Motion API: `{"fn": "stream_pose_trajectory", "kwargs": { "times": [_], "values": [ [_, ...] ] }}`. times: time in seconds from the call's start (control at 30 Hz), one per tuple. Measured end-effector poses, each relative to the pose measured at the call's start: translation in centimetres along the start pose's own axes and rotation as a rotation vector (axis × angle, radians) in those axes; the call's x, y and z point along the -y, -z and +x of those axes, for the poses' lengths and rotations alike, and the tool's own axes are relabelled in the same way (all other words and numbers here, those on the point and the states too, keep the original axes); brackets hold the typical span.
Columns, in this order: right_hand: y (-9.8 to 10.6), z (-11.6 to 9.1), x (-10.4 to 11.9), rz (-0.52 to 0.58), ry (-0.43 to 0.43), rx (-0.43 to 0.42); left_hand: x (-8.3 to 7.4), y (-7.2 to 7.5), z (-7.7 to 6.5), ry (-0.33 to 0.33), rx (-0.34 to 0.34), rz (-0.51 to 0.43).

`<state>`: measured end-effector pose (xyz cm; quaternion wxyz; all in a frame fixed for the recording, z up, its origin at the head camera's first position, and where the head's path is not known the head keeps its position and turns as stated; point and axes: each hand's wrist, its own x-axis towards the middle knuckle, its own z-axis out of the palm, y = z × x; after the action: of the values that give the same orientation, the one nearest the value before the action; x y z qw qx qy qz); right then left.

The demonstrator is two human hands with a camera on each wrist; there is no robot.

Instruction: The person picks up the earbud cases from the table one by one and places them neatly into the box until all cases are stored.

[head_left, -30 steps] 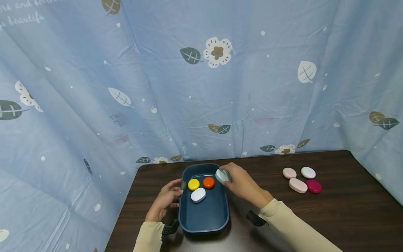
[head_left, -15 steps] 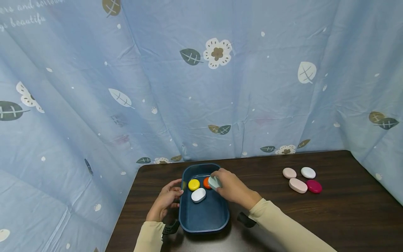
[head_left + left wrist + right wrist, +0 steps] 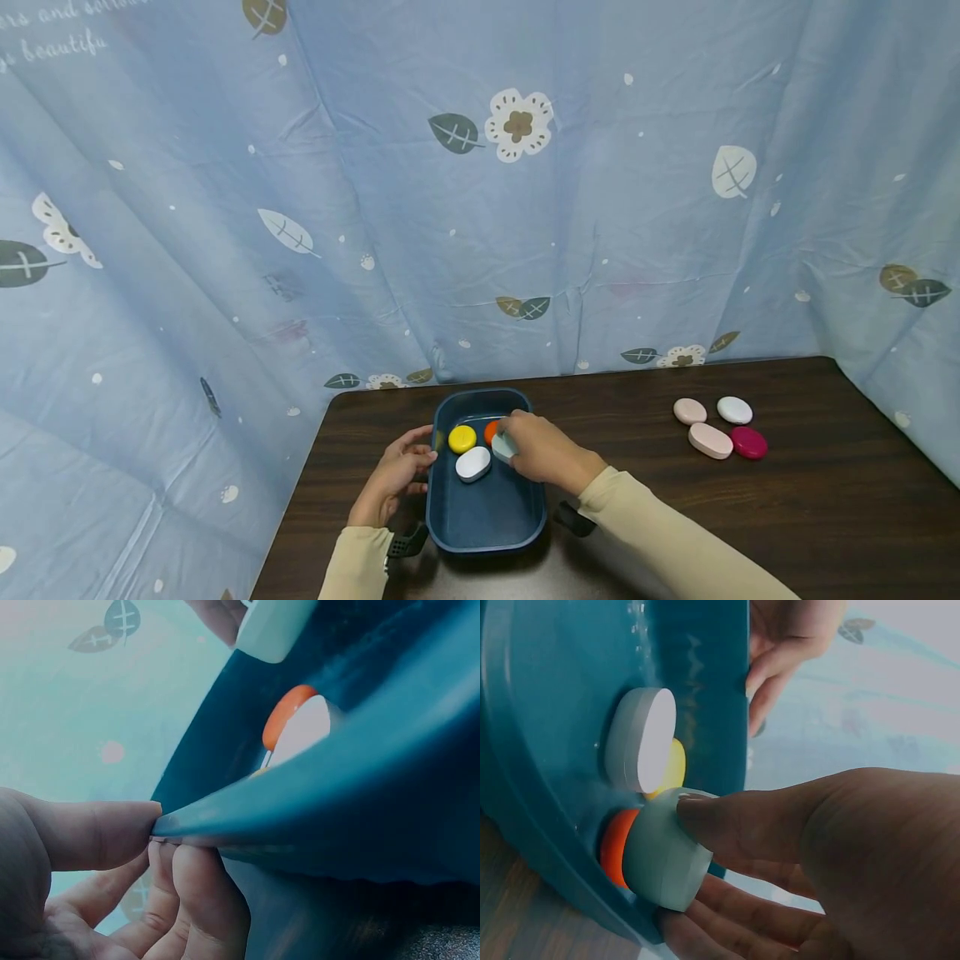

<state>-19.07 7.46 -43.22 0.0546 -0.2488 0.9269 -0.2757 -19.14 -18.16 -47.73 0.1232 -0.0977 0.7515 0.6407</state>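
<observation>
My left hand (image 3: pixel 393 477) pinches the left rim of a dark blue rectangular tray (image 3: pixel 486 517) between thumb and fingers, seen closely in the left wrist view. Over the tray, my right hand (image 3: pixel 551 454) holds a pale green oval case (image 3: pixel 667 851) with thumb and fingers. It is tilted and partly covers a round orange piece (image 3: pixel 615 847) in the right wrist view. Inside the tray, a white oval case (image 3: pixel 473 465) with a seam round its side lies beside a round yellow piece (image 3: pixel 462 439).
On the dark wooden table (image 3: pixel 637 533) to the right lies a loose cluster: a small pale pink piece (image 3: pixel 689 411), a white round one (image 3: pixel 734 410), a longer pale pink oval (image 3: pixel 710 441) and a magenta one (image 3: pixel 748 442). A blue patterned curtain (image 3: pixel 600 250) hangs behind the table.
My right hand has carried the pale green case from the tray's right rim leftward and down into the tray, beside the orange piece. The left hand has stayed on the rim.
</observation>
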Motion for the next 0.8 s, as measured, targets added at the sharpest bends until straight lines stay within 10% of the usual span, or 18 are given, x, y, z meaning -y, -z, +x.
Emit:
{"fn": "stream_pose_trajectory", "kwargs": {
  "times": [0.8],
  "values": [
    [-1.5,0.3,0.6,-0.102,-0.003,0.034,0.2,0.1,0.0,-0.011,0.002,0.004]
  ]
}}
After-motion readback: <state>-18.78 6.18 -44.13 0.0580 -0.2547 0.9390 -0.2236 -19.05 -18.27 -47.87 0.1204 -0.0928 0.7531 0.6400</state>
